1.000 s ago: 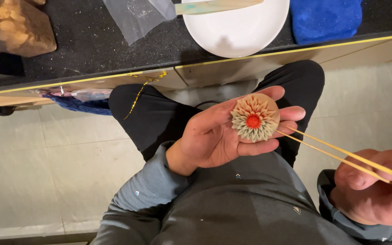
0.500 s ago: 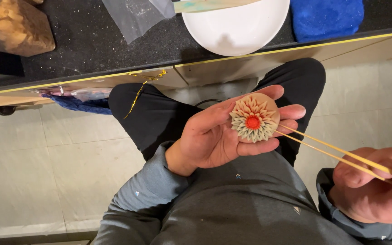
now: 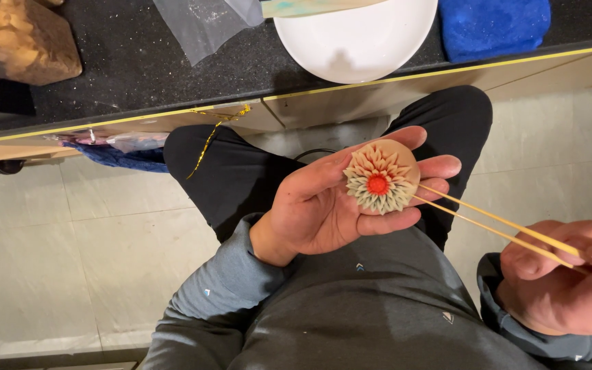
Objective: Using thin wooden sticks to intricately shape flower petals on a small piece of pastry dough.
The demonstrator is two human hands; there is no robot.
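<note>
Nothing had shifted: the flower-shaped sweet [image 3: 380,179] lay on the open left hand's [image 3: 330,205] fingers, the right hand [image 3: 570,281] pinching chopsticks [image 3: 495,229] against its edge.

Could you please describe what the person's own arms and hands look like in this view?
Both hands, the left hand and the right hand, are bare: no gloves, rings or watch visible. Each arm wears a long grey-blue sleeve of soft knit fabric with a ribbed cuff at the wrist. Small pale arrow-shaped marks dot the garment.
</note>
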